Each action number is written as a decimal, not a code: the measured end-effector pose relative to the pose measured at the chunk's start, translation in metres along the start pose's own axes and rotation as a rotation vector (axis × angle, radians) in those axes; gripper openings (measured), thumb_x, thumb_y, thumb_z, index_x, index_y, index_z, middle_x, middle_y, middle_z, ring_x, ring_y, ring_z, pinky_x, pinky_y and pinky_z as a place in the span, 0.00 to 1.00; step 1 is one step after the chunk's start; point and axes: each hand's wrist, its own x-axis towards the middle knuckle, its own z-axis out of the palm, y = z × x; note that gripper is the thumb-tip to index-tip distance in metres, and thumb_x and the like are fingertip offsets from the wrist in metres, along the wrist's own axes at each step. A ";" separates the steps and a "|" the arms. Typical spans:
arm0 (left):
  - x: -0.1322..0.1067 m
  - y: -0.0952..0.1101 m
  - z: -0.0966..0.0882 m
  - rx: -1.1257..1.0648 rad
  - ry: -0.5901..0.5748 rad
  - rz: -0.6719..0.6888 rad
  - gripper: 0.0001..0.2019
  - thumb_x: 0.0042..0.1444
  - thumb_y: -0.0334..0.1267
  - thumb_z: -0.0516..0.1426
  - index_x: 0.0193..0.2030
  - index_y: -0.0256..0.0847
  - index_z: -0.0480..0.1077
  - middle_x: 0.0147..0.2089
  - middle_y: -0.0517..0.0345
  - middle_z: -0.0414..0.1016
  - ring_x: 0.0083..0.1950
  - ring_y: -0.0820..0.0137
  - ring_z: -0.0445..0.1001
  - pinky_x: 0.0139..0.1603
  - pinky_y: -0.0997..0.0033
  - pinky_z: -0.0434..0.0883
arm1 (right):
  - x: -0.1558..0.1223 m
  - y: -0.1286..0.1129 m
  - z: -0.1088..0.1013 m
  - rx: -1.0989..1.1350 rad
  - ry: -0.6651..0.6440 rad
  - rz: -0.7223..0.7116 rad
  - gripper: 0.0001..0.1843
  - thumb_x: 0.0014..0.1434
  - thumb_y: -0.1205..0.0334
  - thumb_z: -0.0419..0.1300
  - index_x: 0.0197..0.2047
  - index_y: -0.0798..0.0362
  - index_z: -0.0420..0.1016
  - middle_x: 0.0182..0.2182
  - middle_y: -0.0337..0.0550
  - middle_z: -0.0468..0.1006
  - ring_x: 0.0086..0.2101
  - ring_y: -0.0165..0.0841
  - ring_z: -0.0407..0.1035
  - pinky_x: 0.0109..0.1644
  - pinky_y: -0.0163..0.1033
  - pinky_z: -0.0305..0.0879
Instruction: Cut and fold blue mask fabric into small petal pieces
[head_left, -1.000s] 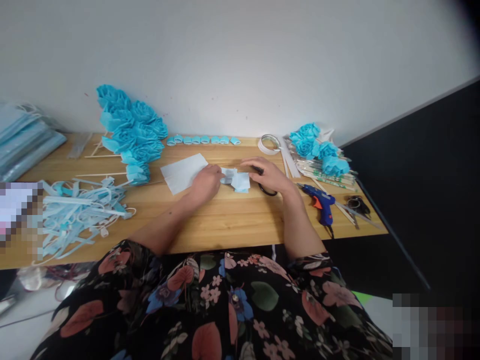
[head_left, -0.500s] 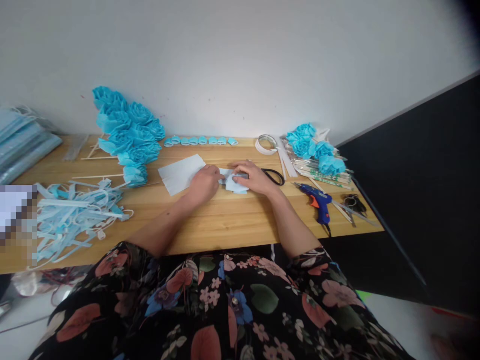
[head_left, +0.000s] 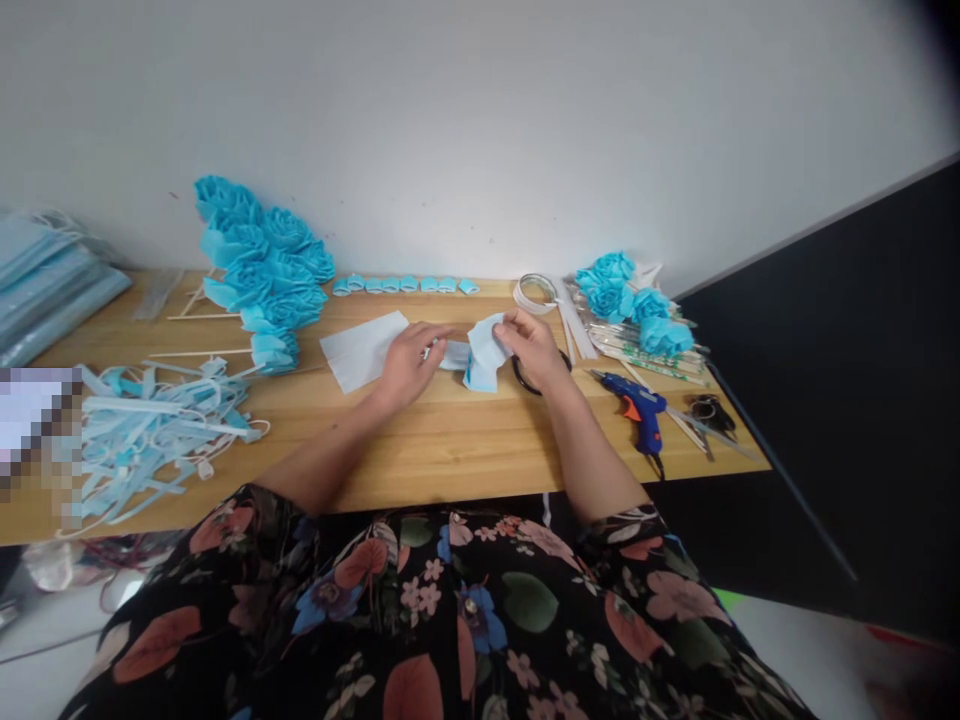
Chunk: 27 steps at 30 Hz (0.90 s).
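Observation:
My right hand point(head_left: 531, 348) pinches a crumpled light-blue sheet of mask fabric point(head_left: 486, 352) at its upper right, lifting it a little off the table. My left hand point(head_left: 411, 364) lies just to its left, with fingers stretched out and thumb apart. A pale folded strip point(head_left: 454, 355) lies between the hands, near the left fingertips; whether they touch it I cannot tell. Left of that, a flat white sheet point(head_left: 360, 350) is partly behind my left hand. Black scissor handles point(head_left: 529, 380) show beside and under my right hand.
Blue fabric roses point(head_left: 262, 265) stand at the left behind a heap of cut mask strips point(head_left: 161, 425). Small blue rolls point(head_left: 405, 284) line the wall. Tape point(head_left: 535, 292), more roses point(head_left: 634, 305) and a blue glue gun point(head_left: 636, 405) are at the right. Packed masks point(head_left: 52, 285) lie far left.
My right hand has moved slightly right and raised the light-blue sheet, which now hangs unfolded. My left hand has drawn back left, its fingers opening. The scissor handles show more.

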 end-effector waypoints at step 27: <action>0.002 -0.019 0.002 0.061 -0.093 -0.114 0.14 0.55 0.27 0.50 0.37 0.40 0.77 0.38 0.55 0.82 0.38 0.67 0.76 0.45 0.65 0.72 | 0.023 -0.037 0.009 -0.115 -0.053 -0.053 0.28 0.56 0.44 0.65 0.57 0.45 0.69 0.31 0.38 0.72 0.30 0.32 0.68 0.30 0.36 0.68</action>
